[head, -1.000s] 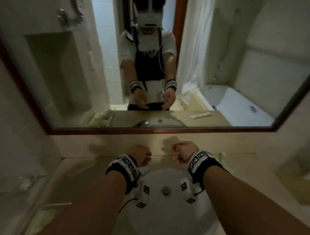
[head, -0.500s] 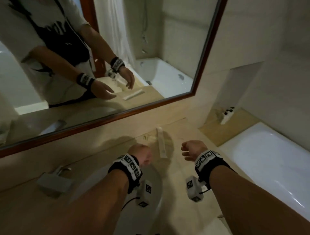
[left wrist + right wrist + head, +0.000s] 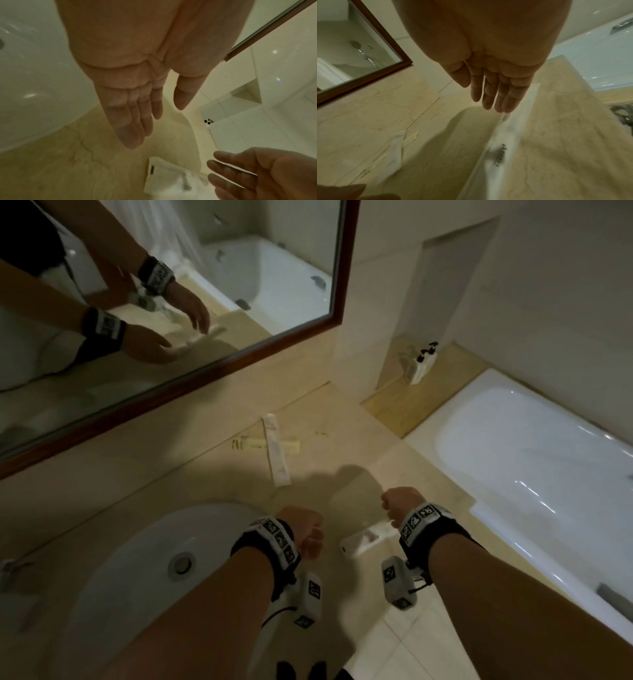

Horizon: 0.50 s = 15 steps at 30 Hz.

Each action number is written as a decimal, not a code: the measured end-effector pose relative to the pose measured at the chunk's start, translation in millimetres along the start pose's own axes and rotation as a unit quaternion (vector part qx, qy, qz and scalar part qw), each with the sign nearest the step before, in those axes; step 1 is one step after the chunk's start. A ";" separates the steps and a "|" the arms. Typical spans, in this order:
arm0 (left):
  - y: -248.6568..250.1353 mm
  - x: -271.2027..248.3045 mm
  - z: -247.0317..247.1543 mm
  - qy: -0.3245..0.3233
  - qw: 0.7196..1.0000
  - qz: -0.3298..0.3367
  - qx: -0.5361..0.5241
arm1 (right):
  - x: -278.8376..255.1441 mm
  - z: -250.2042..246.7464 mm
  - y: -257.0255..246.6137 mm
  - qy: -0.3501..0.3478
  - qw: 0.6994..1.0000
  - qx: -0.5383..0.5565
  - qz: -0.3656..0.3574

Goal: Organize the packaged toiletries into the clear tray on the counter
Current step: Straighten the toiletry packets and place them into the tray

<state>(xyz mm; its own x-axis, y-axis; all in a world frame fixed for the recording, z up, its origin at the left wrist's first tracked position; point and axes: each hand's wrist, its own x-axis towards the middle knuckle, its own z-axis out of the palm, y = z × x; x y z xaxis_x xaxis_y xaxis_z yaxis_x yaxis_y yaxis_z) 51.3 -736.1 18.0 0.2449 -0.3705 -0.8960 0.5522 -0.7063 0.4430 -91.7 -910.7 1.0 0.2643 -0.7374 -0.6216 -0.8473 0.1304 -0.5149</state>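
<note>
A long white sachet (image 3: 276, 450) lies on the beige counter (image 3: 342, 440) near the mirror, across a yellowish packet (image 3: 255, 444). A third white packet (image 3: 361, 539) lies near the front edge, between my wrists. My left hand (image 3: 308, 534) hovers above the counter beside the sink, fingers (image 3: 137, 121) straight and empty. My right hand (image 3: 394, 505) hovers over the white packet (image 3: 505, 142), fingers (image 3: 493, 94) straight, holding nothing. The sachet (image 3: 393, 155) and yellowish packet (image 3: 410, 139) lie to its left. No clear tray shows in any view.
The white sink basin (image 3: 154, 559) sits left of my hands. A wood-framed mirror (image 3: 342, 302) runs along the back wall. The counter ends at the right above a white bathtub (image 3: 531, 457). Small bottles (image 3: 423, 364) stand on the ledge behind the tub.
The head view has swung right, from the sink and mirror to the counter's right end. Both hands have moved right, from over the basin to over the packets.
</note>
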 end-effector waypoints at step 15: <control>-0.2 28.1 22.8 0.016 1.000 0.006 0.007 | 32.9 -14.1 19.0 0.059 0.951 -0.300 -0.036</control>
<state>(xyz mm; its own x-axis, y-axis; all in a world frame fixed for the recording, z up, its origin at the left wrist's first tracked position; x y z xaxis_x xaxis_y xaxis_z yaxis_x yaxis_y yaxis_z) 39.9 -760.1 -6.6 0.2776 -0.3598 -0.8908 0.5373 -0.7105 0.4544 -105.7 -941.8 -20.9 0.3081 -0.8039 -0.5087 -0.9487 -0.2995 -0.1013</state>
